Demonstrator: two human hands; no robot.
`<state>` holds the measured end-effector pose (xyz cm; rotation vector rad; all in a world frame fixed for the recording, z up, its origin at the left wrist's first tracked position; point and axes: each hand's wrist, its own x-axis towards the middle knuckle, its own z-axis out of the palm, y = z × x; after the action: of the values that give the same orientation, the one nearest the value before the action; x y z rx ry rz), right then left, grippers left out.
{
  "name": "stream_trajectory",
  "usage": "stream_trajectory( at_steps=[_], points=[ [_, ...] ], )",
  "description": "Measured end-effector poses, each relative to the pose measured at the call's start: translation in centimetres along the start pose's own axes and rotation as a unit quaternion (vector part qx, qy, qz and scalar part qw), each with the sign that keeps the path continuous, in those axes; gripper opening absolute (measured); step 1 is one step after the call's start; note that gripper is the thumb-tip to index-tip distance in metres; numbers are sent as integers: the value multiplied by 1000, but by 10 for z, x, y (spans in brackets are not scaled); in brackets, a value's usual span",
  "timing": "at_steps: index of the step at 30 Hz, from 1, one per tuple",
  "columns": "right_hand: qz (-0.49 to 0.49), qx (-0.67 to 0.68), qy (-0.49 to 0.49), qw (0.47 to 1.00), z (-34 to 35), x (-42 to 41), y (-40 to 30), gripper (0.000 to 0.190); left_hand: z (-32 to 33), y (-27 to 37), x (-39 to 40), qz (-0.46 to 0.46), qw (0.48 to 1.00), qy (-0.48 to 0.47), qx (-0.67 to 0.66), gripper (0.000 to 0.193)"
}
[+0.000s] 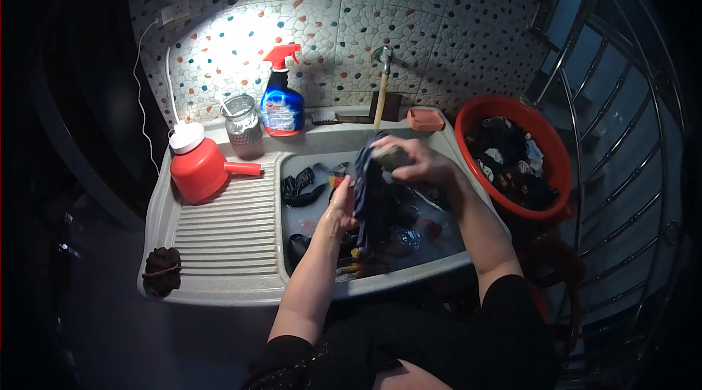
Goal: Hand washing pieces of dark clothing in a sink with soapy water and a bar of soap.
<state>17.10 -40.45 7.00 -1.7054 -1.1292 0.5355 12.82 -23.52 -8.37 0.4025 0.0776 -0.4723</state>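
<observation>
Over the water-filled basin of a laundry sink point(214, 294), my left hand point(341, 209) is at the left side of a wet dark blue cloth point(368, 181), its grip partly hidden. My right hand point(419, 162) is closed around a greyish rounded object, perhaps a bar of soap point(392, 157), against the upper part of the cloth. Below, dark and coloured clothes point(299, 187) lie in cloudy water. A tap point(386, 58) with a pale hose point(380, 102) hangs behind my hands.
On the sink stand a red plastic scoop or jug point(198, 173), a glass jar point(243, 124), a blue spray bottle point(282, 110), a brush point(340, 118) and a pink soap dish point(425, 119). A dark scrunched item point(163, 272) lies front left. A red tub point(562, 187) of clothes stands right, near a metal railing point(620, 176).
</observation>
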Motion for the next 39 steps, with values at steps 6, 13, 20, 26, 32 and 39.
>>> stream_trajectory(
  at_steps=[6,13,20,26,32,39],
  points=[
    [89,0,-104,991,33,27,38,53,-47,-21,30,359,853,-31,377,22],
    [79,-212,255,940,116,44,59,52,-94,-8,20,355,915,67,180,45],
    [177,-350,296,871,91,34,126,38,-10,-19,-11,375,615,230,654,18],
    [62,-405,289,865,149,22,80,43,-40,-38,15,465,874,-129,57,25],
    [113,-341,353,864,98,23,160,40,-41,-7,4,356,915,49,182,22],
    [252,322,198,891,28,-44,151,36,-17,8,-13,215,969,-29,-117,47]
  ],
)
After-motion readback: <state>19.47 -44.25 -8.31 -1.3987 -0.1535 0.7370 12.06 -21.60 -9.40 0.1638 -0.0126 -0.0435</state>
